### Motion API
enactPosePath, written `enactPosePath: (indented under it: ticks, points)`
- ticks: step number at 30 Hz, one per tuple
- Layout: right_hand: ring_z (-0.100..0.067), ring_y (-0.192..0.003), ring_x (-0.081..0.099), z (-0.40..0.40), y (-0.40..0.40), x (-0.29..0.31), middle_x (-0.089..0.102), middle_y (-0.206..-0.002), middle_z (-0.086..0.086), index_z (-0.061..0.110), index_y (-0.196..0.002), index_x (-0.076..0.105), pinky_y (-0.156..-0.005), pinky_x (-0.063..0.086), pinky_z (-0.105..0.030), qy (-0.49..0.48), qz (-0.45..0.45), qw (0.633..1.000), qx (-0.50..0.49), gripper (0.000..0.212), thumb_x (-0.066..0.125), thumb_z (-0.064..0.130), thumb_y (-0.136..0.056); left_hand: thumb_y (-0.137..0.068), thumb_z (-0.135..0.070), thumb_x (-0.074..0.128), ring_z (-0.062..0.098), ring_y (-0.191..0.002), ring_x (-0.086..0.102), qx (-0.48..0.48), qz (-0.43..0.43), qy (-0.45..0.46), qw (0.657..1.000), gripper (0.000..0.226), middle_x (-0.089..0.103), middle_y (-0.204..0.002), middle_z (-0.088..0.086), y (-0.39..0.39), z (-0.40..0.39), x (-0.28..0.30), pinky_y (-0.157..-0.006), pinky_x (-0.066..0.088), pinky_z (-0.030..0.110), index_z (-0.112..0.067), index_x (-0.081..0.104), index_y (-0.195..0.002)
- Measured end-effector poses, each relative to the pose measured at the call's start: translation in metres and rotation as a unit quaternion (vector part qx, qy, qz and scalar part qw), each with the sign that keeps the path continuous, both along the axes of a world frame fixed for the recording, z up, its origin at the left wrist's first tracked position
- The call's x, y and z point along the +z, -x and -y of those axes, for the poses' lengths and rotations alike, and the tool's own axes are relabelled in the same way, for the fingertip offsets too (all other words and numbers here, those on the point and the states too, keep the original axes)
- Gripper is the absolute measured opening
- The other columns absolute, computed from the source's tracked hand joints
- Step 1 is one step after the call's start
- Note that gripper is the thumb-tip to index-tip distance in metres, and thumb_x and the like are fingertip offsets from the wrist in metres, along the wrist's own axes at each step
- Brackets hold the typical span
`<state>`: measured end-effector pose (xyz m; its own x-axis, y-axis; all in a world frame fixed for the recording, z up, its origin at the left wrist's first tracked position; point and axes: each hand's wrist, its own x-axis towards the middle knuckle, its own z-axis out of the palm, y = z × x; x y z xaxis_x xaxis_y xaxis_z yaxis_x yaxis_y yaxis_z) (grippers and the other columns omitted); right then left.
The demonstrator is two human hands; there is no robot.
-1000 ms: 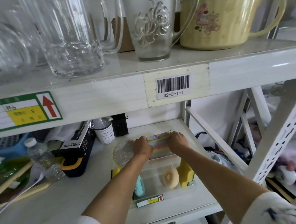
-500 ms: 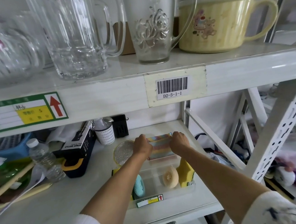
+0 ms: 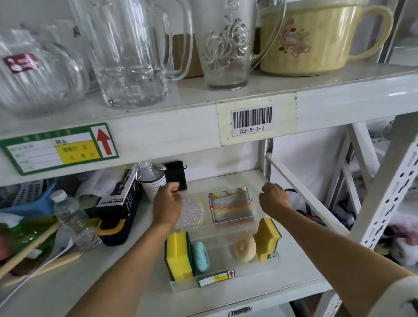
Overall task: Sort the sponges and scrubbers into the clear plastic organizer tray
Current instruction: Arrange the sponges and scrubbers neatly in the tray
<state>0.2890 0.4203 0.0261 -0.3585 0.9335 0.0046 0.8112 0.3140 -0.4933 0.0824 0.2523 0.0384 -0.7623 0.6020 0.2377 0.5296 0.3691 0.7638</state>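
A clear plastic organizer tray (image 3: 242, 274) sits on the lower shelf. It holds a rainbow-striped sponge (image 3: 230, 204) at the back, a silvery round scrubber (image 3: 192, 213) at back left, a yellow-green sponge (image 3: 178, 255), a teal round scrubber (image 3: 201, 255), a beige round scrubber (image 3: 244, 247) and a second yellow sponge (image 3: 267, 237) at right. My left hand (image 3: 167, 204) hovers over the silvery scrubber's left edge, fingers curled, holding nothing. My right hand (image 3: 274, 198) floats right of the striped sponge, loosely closed and empty.
Left of the tray stand a black spray-bottle box (image 3: 120, 200), a water bottle (image 3: 75, 222), a white cup (image 3: 154, 184) and wooden sticks (image 3: 33, 257). Glass pitchers (image 3: 126, 51) and a yellow mug (image 3: 318, 35) fill the upper shelf. White shelf braces (image 3: 309, 199) cross at right.
Both hands have let go of the rainbow-striped sponge, which now lies in the tray's back section. The hands have moved apart, left and right.
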Motion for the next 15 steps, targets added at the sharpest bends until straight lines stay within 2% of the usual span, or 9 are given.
enactPosePath:
  ticks: [2, 4, 7, 9, 10, 12, 15]
  points:
    - [-0.027, -0.088, 0.058, -0.001, -0.011, -0.004, 0.062, -0.103, -0.016, 0.001, -0.103, 0.057, -0.077, 0.049, -0.035, 0.044, 0.031, 0.999, 0.003, 0.017, 0.044, 0.01, -0.096, -0.09, -0.008, 0.046, 0.031, -0.096, 0.064, 0.053, 0.007, 0.032, 0.998, 0.022, 0.069, -0.105, 0.016, 0.016, 0.023, -0.006, -0.082, 0.051, 0.038, -0.005, 0.066, -0.099]
    - [-0.026, -0.086, 0.051, 0.0, -0.021, -0.009, 0.054, -0.097, -0.014, -0.002, -0.114, 0.058, -0.08, 0.046, -0.035, 0.082, 0.054, 0.995, 0.004, 0.026, 0.041, 0.011, -0.099, -0.091, -0.007, 0.043, 0.037, -0.09, 0.064, 0.083, 0.038, 0.09, 0.992, 0.024, 0.067, -0.097, 0.026, 0.028, 0.043, -0.018, -0.075, 0.05, 0.041, 0.004, 0.064, -0.088]
    - [-0.026, -0.088, 0.046, 0.005, -0.027, -0.017, 0.048, -0.097, -0.012, -0.001, -0.118, 0.059, -0.087, 0.047, -0.038, 0.109, 0.081, 0.99, 0.026, 0.032, 0.039, 0.015, -0.099, -0.092, -0.01, 0.043, 0.042, -0.097, 0.064, 0.102, 0.145, 0.147, 0.973, 0.031, 0.064, -0.105, 0.035, 0.038, 0.065, -0.044, -0.081, 0.051, 0.044, 0.014, 0.061, -0.098]
    - [-0.026, -0.089, 0.046, 0.01, -0.027, -0.02, 0.049, -0.097, -0.012, 0.004, -0.112, 0.059, -0.09, 0.048, -0.038, 0.126, 0.076, 0.989, 0.028, 0.028, 0.039, 0.017, -0.1, -0.093, -0.014, 0.044, 0.034, -0.085, 0.063, 0.088, 0.233, 0.122, 0.961, 0.029, 0.065, -0.096, 0.03, 0.03, 0.073, -0.056, -0.074, 0.05, 0.039, 0.008, 0.062, -0.099]
    - [-0.026, -0.089, 0.045, 0.013, -0.025, -0.02, 0.048, -0.098, -0.012, 0.005, -0.11, 0.06, -0.086, 0.045, -0.035, 0.13, 0.076, 0.988, 0.03, 0.026, 0.039, 0.018, -0.1, -0.094, -0.016, 0.045, 0.03, -0.08, 0.061, 0.076, 0.273, 0.115, 0.952, 0.025, 0.064, -0.089, 0.025, 0.025, 0.075, -0.059, -0.071, 0.05, 0.038, 0.004, 0.061, -0.097]
    - [-0.025, -0.089, 0.043, 0.018, -0.023, -0.018, 0.048, -0.096, -0.012, 0.008, -0.101, 0.055, -0.078, 0.038, -0.031, 0.137, 0.075, 0.987, 0.031, 0.019, 0.038, 0.018, -0.101, -0.095, -0.018, 0.046, 0.03, -0.079, 0.063, 0.054, 0.324, 0.117, 0.937, 0.024, 0.066, -0.09, 0.022, 0.016, 0.076, -0.062, -0.068, 0.054, 0.039, 0.001, 0.06, -0.096]
    - [-0.024, -0.089, 0.042, 0.024, -0.02, -0.018, 0.047, -0.082, -0.009, 0.008, -0.103, 0.053, -0.066, 0.037, -0.028, 0.142, 0.053, 0.988, 0.02, 0.018, 0.038, 0.016, -0.101, -0.093, -0.021, 0.054, 0.034, -0.08, 0.067, 0.046, 0.344, 0.112, 0.931, 0.028, 0.069, -0.096, 0.024, 0.008, 0.072, -0.061, -0.059, 0.058, 0.036, 0.005, 0.063, -0.097]
